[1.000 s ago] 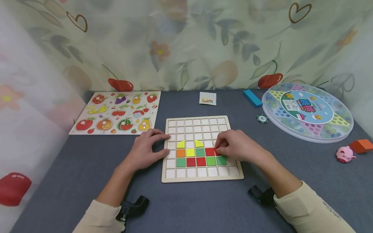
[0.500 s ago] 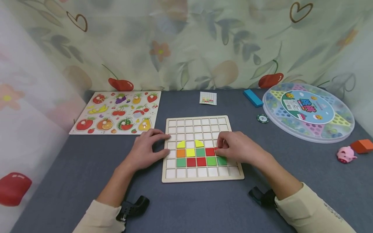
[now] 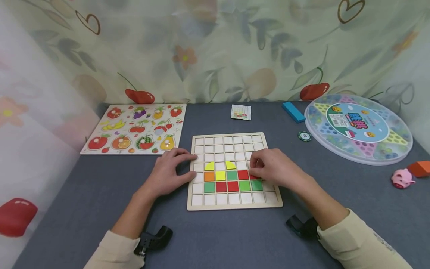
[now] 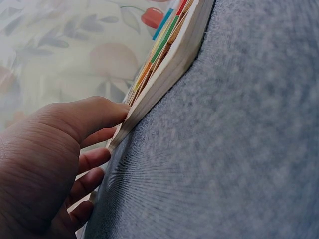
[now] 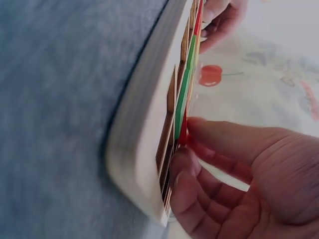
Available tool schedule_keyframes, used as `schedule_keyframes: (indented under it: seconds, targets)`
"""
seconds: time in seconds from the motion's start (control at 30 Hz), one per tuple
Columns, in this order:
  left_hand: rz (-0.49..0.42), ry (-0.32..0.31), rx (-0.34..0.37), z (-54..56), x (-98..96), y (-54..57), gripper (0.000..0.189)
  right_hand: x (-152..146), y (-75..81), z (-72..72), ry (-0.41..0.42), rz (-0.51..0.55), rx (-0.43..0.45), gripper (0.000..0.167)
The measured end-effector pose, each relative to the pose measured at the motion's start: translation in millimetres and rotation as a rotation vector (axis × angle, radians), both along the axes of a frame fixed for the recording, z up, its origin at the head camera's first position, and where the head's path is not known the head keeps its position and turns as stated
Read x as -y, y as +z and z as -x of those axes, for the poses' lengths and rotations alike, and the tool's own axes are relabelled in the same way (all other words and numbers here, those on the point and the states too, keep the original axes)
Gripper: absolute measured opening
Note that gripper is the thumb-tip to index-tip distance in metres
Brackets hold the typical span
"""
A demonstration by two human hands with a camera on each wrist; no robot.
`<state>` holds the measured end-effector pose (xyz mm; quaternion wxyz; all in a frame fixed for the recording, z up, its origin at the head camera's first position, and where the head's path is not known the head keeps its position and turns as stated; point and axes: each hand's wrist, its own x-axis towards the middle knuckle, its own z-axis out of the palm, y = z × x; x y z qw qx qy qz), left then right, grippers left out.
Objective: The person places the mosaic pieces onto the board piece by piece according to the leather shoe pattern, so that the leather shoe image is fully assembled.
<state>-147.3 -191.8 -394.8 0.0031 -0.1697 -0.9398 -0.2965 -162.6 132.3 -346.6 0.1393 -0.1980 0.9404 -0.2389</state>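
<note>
A pale wooden grid board (image 3: 234,201) lies flat on the table, with coloured tiles in several of its cells. My left hand (image 3: 168,170) rests at the board's left edge; its thumb and index finger are spread and touch the rim, as the left wrist view (image 4: 75,134) also shows. Over the right side of the board, my right hand (image 3: 273,167) pinches a red tile (image 5: 183,132) between thumb and fingers, at the right end of the row with the orange tile (image 3: 209,176). That red tile is mostly hidden by the fingers in the head view. Below it lies a green tile (image 3: 256,185).
Behind the board stands a small pattern card (image 3: 240,112). A fruit puzzle board (image 3: 134,129) lies at left. To the right are a blue block (image 3: 293,112), a poker chip (image 3: 304,136), a round game board (image 3: 357,129), a pink pig figure (image 3: 402,178) and an orange block (image 3: 420,169).
The red tile under my right hand sits lower, and the green tile below it looks level with its row. My left hand stays put. The head view has shifted slightly.
</note>
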Motion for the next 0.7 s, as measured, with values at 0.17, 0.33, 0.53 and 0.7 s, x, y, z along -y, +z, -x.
schedule_keyframes:
  seconds: [0.17, 0.33, 0.53, 0.7]
  targets:
    - [0.007, -0.005, -0.001, -0.2, 1.9, 0.8, 0.051, -5.8, 2.5, -1.3, 0.076, 0.019, -0.014, 0.005]
    - [0.017, -0.003, -0.016, -0.9, 4.3, 2.5, 0.052, -11.8, 3.7, -2.7, 0.155, 0.028, -0.062, 0.006]
    - [0.07, -0.022, 0.006, -5.5, 7.6, 7.3, 0.051, -30.0, 2.5, -10.2, 0.176, 0.083, -0.136, 0.006]
    - [0.13, -0.042, 0.035, -20.2, 17.1, 12.8, 0.053, -52.4, 4.0, -22.6, 0.115, 0.08, -0.246, 0.017]
